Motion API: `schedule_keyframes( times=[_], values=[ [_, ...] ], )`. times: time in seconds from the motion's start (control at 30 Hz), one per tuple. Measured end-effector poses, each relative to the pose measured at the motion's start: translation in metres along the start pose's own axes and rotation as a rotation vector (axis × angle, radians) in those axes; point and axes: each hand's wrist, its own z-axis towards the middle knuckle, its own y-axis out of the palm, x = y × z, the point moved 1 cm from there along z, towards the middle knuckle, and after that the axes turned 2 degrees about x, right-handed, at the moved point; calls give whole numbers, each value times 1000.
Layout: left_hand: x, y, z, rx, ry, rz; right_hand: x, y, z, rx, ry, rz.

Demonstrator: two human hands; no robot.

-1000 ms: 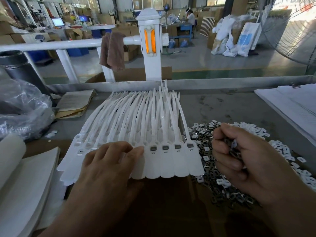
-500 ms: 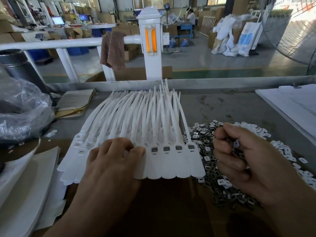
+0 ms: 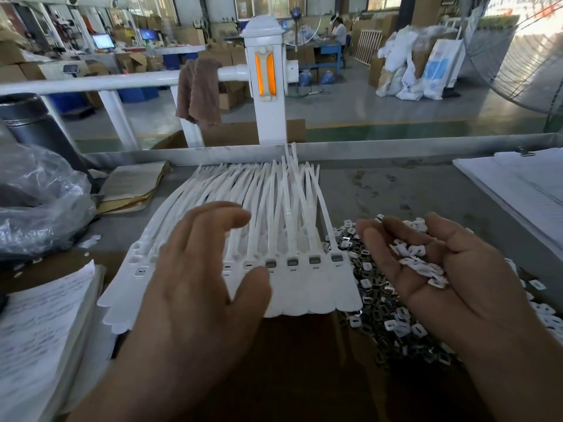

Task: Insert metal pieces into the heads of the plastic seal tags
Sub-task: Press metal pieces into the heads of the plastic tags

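A fanned row of white plastic seal tags [image 3: 292,278] lies on the table, heads toward me and tails pointing away. Several heads at the right end hold dark metal inserts. My left hand [image 3: 201,269] hovers over the left part of the row, fingers spread and lifted. My right hand [image 3: 435,269] is turned palm up to the right of the tags, cupping a small heap of white and metal pieces [image 3: 420,263]. Beneath it a pile of loose metal pieces [image 3: 384,318] covers the table.
A stack of printed papers [image 3: 39,336] lies at the near left, a clear plastic bag [image 3: 39,205] behind it, brown folders [image 3: 134,187] beyond. White sheets [image 3: 524,190] fill the right edge. A metal rim [image 3: 396,147] and white railing [image 3: 265,80] close the table's far side.
My right hand has uncurled from a fist and turned palm up, showing the pieces it held. My left hand has lifted off the tag heads and spread its fingers.
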Motion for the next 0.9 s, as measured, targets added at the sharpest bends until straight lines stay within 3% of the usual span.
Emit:
schedule_keyframes(
  times=[0.27, 0.6, 0.8, 0.9],
  values=[
    [59, 60, 29, -102, 214, 58, -1, 2, -8, -51, 8, -53],
    [73, 87, 40, -111, 223, 52, -1, 1, -10, -85, 57, -129],
    [76, 83, 38, -82, 157, -128, 1, -2, -7, -105, 65, -124],
    [75, 77, 38, -40, 85, -235, 4, -1, -8, -139, 42, -261]
  ],
)
